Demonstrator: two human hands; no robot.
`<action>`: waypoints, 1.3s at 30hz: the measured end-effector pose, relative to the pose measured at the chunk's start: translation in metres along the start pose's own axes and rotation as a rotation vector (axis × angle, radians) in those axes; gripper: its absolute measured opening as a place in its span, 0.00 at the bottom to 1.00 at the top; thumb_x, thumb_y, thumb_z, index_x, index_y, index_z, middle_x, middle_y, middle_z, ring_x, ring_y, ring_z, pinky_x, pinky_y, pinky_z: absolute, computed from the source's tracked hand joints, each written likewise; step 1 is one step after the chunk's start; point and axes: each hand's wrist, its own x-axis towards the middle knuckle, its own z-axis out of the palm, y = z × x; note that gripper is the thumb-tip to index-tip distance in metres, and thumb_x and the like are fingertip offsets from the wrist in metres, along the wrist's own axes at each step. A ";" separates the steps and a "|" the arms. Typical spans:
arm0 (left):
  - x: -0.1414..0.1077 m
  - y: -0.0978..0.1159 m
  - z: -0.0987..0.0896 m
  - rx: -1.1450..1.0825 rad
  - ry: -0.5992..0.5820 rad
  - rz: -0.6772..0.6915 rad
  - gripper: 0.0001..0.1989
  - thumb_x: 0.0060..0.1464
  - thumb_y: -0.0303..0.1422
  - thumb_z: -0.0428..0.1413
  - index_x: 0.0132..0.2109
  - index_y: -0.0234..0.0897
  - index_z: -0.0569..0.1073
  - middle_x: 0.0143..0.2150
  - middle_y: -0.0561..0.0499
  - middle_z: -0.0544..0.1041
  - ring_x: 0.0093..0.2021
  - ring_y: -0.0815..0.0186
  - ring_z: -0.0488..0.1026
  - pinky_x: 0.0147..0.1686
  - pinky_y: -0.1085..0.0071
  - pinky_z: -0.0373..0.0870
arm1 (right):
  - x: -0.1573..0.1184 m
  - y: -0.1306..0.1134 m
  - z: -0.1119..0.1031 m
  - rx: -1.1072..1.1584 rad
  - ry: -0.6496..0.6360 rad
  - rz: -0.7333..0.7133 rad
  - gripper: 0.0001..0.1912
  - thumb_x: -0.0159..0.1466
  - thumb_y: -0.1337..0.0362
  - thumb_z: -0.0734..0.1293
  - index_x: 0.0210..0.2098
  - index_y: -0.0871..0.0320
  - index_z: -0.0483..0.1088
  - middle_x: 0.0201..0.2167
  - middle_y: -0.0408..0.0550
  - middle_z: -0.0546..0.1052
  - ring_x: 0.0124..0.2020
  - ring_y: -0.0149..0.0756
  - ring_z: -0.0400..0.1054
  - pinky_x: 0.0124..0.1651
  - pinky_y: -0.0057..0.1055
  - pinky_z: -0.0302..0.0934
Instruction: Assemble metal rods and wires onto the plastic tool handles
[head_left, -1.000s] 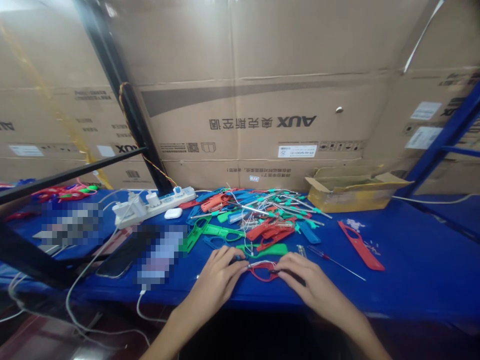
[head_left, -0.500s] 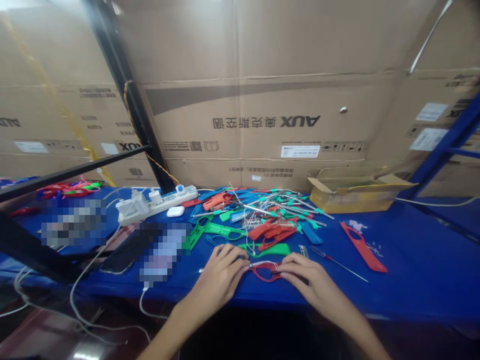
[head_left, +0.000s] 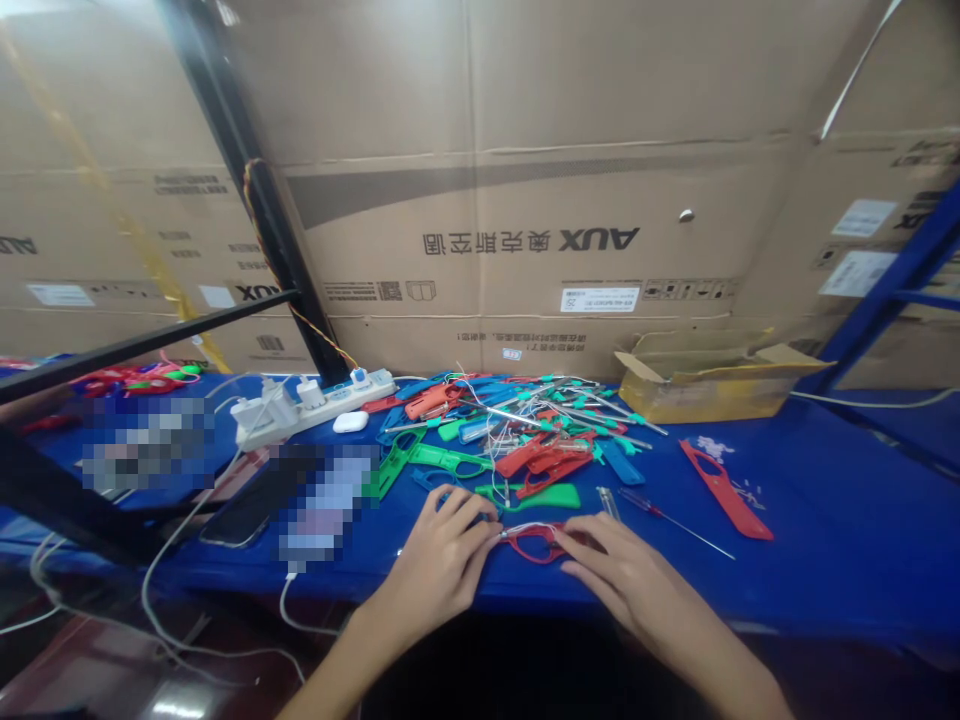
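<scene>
In front of the pile (head_left: 555,458), the left hand (head_left: 442,550) pinches one end of a red handle (head_left: 535,560), and the right hand (head_left: 637,570) touches the other, fingers parted.

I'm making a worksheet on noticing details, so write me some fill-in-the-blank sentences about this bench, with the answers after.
The looped plastic part between the left hand and the right hand is ____ in color. In the picture, the open cardboard box stands to the ____ of the parts pile. The tabletop is ____. The Latin letters on the large carton behind the pile read ____.

Missing words: red; right; blue; AUX.
</scene>
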 end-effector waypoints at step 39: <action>0.001 0.007 0.018 -0.095 -0.080 -0.053 0.15 0.71 0.26 0.50 0.61 0.40 0.71 0.52 0.45 0.73 0.51 0.55 0.68 0.53 0.55 0.64 | 0.018 -0.002 0.002 0.059 0.040 0.173 0.09 0.75 0.62 0.62 0.40 0.52 0.74 0.41 0.42 0.76 0.38 0.35 0.76 0.43 0.29 0.66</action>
